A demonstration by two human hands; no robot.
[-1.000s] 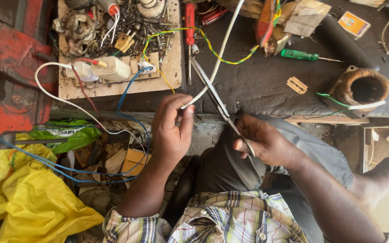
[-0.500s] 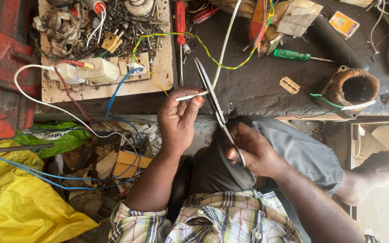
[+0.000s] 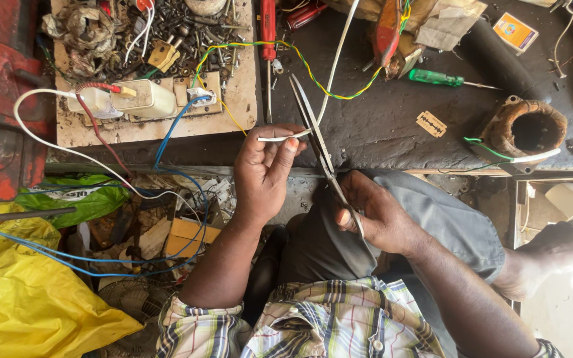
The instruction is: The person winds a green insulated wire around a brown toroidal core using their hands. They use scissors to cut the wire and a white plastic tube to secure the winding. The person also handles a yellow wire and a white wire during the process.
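My left hand (image 3: 266,169) pinches the free end of a thin white wire (image 3: 331,63), which bends at my fingers and runs up across the dark workbench (image 3: 392,126). My right hand (image 3: 376,215) grips the handles of long steel scissors (image 3: 313,126). The scissor blades point up and left, and cross the wire just beside my left fingertips. My right hand rests over my knee in grey trousers.
A wooden board (image 3: 160,126) with a white plug box, screws and coloured wires lies at upper left. A green screwdriver (image 3: 436,78), a razor blade (image 3: 430,123), a rusty coil ring (image 3: 525,129) and a red screwdriver (image 3: 268,26) lie on the bench. Yellow bags (image 3: 28,298) sit lower left.
My left hand has turned the wire's end sideways and lifted it to the bench edge. The scissor blades have come up against the wire beside my fingertips.
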